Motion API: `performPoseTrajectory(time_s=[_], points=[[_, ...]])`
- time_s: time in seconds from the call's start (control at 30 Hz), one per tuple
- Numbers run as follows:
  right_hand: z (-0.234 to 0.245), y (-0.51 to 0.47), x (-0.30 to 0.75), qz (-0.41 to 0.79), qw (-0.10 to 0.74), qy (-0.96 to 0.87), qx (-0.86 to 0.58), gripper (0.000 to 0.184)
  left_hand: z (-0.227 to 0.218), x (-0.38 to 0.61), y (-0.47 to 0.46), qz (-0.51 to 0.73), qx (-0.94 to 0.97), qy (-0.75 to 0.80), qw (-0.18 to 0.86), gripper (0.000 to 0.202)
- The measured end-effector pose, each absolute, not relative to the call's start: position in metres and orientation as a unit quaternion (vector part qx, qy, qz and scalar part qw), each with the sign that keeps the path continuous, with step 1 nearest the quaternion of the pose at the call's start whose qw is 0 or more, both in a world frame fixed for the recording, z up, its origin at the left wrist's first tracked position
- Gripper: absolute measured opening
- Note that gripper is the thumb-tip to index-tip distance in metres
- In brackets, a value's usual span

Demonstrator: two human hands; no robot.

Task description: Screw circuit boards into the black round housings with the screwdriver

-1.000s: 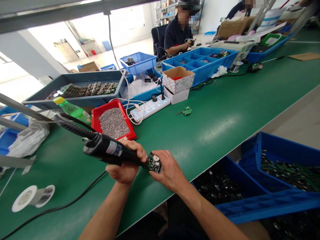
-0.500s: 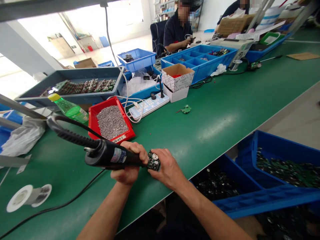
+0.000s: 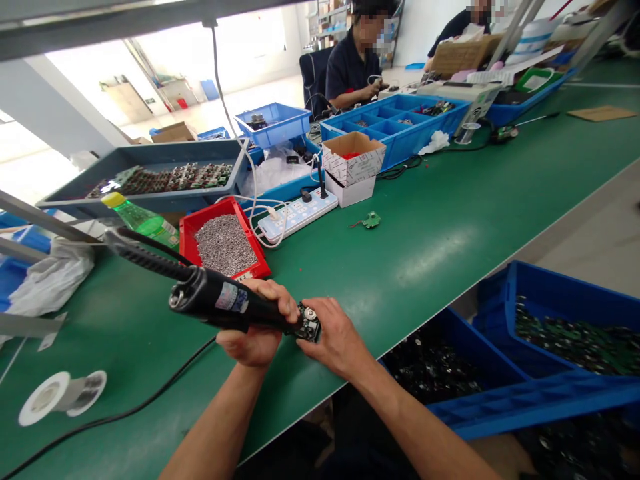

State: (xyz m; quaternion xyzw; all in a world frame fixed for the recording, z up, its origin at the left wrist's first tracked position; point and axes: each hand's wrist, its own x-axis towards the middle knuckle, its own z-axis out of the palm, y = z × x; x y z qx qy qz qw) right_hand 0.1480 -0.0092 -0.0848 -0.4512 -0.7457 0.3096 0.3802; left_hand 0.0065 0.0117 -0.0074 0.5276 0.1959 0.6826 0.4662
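Note:
My left hand (image 3: 263, 320) is wrapped round a black electric screwdriver (image 3: 207, 300) with a sticker on its body and a cable from its rear. The tool lies nearly level, its front end meeting a small circuit-board assembly (image 3: 309, 323) that has a round silvery part on top. The tip itself is hidden by my fingers. Closed on the assembly's right side, my right hand (image 3: 335, 337) pinches it between thumb and fingers just above the green bench (image 3: 410, 267).
A red bin of small screws (image 3: 225, 243) stands beyond the tool, beside a power strip (image 3: 300, 217) and a green bottle (image 3: 145, 223). A loose green circuit board (image 3: 371, 220) lies farther back. Wire spool (image 3: 60, 400) at left; blue crates (image 3: 560, 327) below the bench edge; a co-worker (image 3: 353, 63) sits opposite.
The screwdriver's rear end has dipped slightly and its cable has shifted right. Both hands stay at the assembly. The whole view has shifted a little.

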Motion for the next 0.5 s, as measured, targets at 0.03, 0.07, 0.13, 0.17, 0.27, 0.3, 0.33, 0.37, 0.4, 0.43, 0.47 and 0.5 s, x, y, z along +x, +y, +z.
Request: performPoseTrajectory(time_s=[0.03, 0.07, 0.13, 0.17, 0.27, 0.3, 0.33, 0.37, 0.4, 0.43, 0.47, 0.5], points=[[-0.0849, -0.0093, 0.1481, 0.31, 0.381, -0.746, -0.45, 0.064, -0.008, 0.0071, 0.0115, 0.682, 0.527, 0.197, 0.468, 0.073], [-0.0851, -0.0093, 0.1483, 0.309, 0.381, -0.747, -0.449, 0.064, -0.0086, 0.0075, 0.0112, 0.681, 0.526, 0.198, 0.469, 0.073], [-0.0853, -0.0095, 0.1486, 0.309, 0.381, -0.747, -0.448, 0.065, -0.0093, 0.0078, 0.0108, 0.679, 0.526, 0.198, 0.472, 0.072], [-0.0853, -0.0095, 0.1487, 0.309, 0.381, -0.747, -0.449, 0.065, -0.0095, 0.0076, 0.0107, 0.679, 0.525, 0.199, 0.473, 0.072], [-0.0855, -0.0095, 0.1485, 0.31, 0.38, -0.745, -0.452, 0.066, -0.01, 0.0062, 0.0113, 0.678, 0.526, 0.201, 0.472, 0.073], [-0.0855, -0.0094, 0.1484, 0.311, 0.38, -0.745, -0.452, 0.065, -0.0102, 0.0055, 0.0118, 0.676, 0.528, 0.201, 0.473, 0.073], [-0.0857, -0.0093, 0.1483, 0.312, 0.379, -0.745, -0.451, 0.065, -0.0105, 0.0049, 0.0122, 0.675, 0.529, 0.202, 0.473, 0.073], [-0.0858, -0.0091, 0.1482, 0.313, 0.379, -0.745, -0.451, 0.065, -0.0109, 0.0044, 0.0126, 0.674, 0.531, 0.202, 0.472, 0.074], [-0.0858, -0.0089, 0.1482, 0.313, 0.38, -0.744, -0.452, 0.064, -0.0114, 0.0041, 0.0127, 0.672, 0.534, 0.202, 0.471, 0.074], [-0.0859, -0.0087, 0.1483, 0.314, 0.381, -0.743, -0.452, 0.063, -0.0121, 0.0041, 0.0126, 0.671, 0.536, 0.205, 0.47, 0.074], [-0.0859, -0.0086, 0.1484, 0.315, 0.381, -0.742, -0.453, 0.063, -0.0129, 0.0043, 0.0123, 0.669, 0.538, 0.209, 0.469, 0.073], [-0.0858, -0.0086, 0.1486, 0.315, 0.383, -0.741, -0.452, 0.062, -0.0139, 0.0048, 0.0116, 0.667, 0.538, 0.212, 0.469, 0.072]])
